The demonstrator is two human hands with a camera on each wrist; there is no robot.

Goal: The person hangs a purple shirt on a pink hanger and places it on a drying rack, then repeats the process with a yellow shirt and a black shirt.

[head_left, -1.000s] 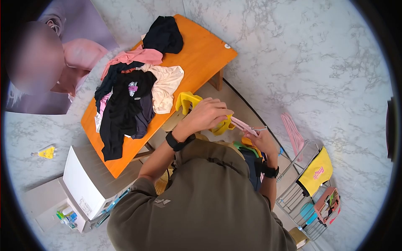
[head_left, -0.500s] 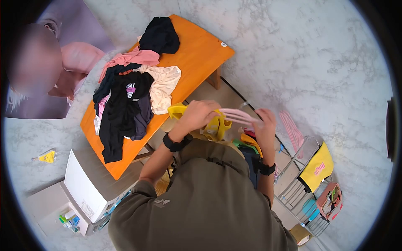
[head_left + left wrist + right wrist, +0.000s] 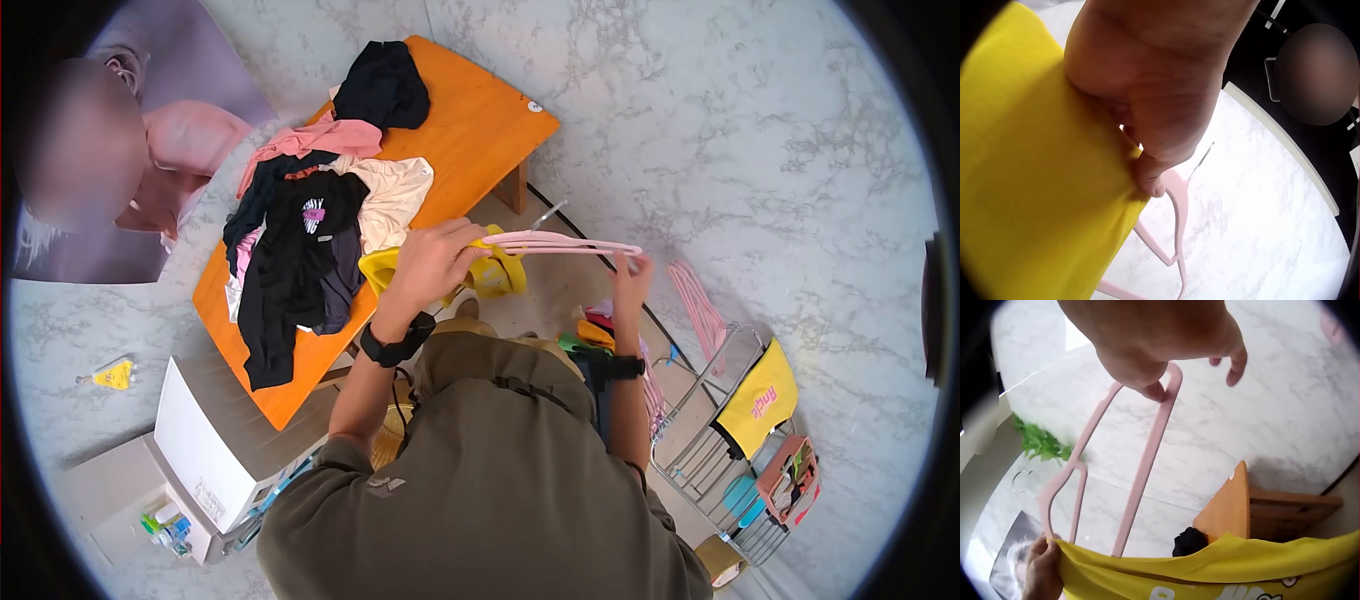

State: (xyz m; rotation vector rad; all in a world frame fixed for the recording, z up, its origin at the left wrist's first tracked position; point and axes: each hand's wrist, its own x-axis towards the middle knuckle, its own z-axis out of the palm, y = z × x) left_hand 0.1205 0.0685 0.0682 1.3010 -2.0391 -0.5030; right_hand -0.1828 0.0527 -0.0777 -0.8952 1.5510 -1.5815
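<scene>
A pink hanger [image 3: 565,243] with a metal hook is held level in front of the person in the head view. One end of it lies inside a yellow garment [image 3: 498,274], whose edge my left hand [image 3: 432,268] pinches between thumb and fingers. In the left wrist view the thumb of the left hand [image 3: 1154,106] presses the yellow cloth [image 3: 1041,169] beside the hanger's neck [image 3: 1177,187]. My right hand [image 3: 1166,350] touches the hanger's outer corner [image 3: 1172,378] with its thumb, and other fingers extend away from it.
An orange table [image 3: 470,110] holds a pile of clothes [image 3: 310,240] at the left. To the right stands a metal rack [image 3: 700,470] with a yellow cloth [image 3: 762,400] and a pink basket [image 3: 790,478]. More pink hangers [image 3: 697,310] lean on the wall.
Both hands have risen and moved away from the body, the left also leftward. The hanger has swung level, with its hook now pointing away, and the yellow garment has shifted left.
</scene>
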